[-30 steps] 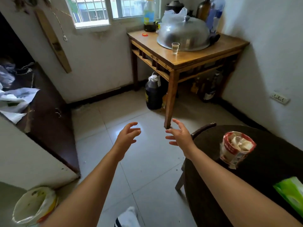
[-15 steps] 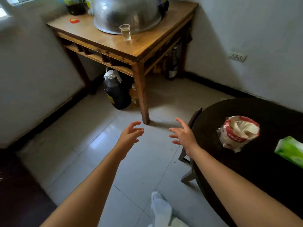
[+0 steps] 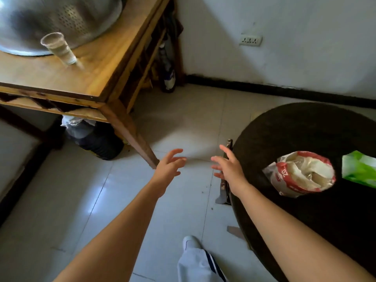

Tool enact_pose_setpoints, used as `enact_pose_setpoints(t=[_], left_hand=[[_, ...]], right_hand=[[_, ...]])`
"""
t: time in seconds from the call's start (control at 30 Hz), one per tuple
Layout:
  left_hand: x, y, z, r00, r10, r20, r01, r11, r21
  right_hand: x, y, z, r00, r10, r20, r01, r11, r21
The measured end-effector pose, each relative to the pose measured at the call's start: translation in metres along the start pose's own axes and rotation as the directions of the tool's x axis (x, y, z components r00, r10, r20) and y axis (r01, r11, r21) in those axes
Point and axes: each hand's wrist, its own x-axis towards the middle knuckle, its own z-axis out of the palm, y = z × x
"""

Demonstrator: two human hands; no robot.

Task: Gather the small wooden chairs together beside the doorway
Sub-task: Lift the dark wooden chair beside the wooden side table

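Observation:
A small dark wooden chair [image 3: 223,188] is tucked under the round dark table [image 3: 305,127]; only its backrest edge and a leg show at the table's left rim. My right hand [image 3: 228,167] hovers open just in front of the backrest, fingers spread, and I cannot tell if it touches it. My left hand [image 3: 168,166] is open too, over the floor near the leg of the square wooden table [image 3: 97,72]. Both hands hold nothing.
On the square table stand a metal dome cover [image 3: 50,19] and a plastic cup [image 3: 59,48]. A dark jug [image 3: 93,139] and bottles [image 3: 167,68] sit beneath it. A red-white bag [image 3: 301,174] and a green pack [image 3: 360,169] lie on the round table. Pale tiled floor lies between the tables.
My view has moved forward and swung right and down; the window and cabinet are out of sight. Both open hands have come closer to the chair at the round table's edge.

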Motion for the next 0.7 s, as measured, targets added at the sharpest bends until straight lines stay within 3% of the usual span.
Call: enact_pose_setpoints(t=[0.43,0.57,0.7], left_hand=[[0.144,-0.025,0.054,0.964,-0.077,0.253,0.038,0.987,0.157],[0.175,-0.050,0.086,0.951,-0.125,0.283,0.063,0.974,0.218],[0.194,-0.068,0.119,0.943,-0.184,0.278,0.111,0.960,0.257]], right_hand=[[0.087,0.056,0.002,0.957,0.119,-0.263,-0.116,0.993,0.029],[0.095,0.095,0.010,0.916,0.156,-0.370,-0.208,0.972,-0.106],[0.102,0.112,0.023,0.921,0.028,-0.390,-0.207,0.881,-0.426]])
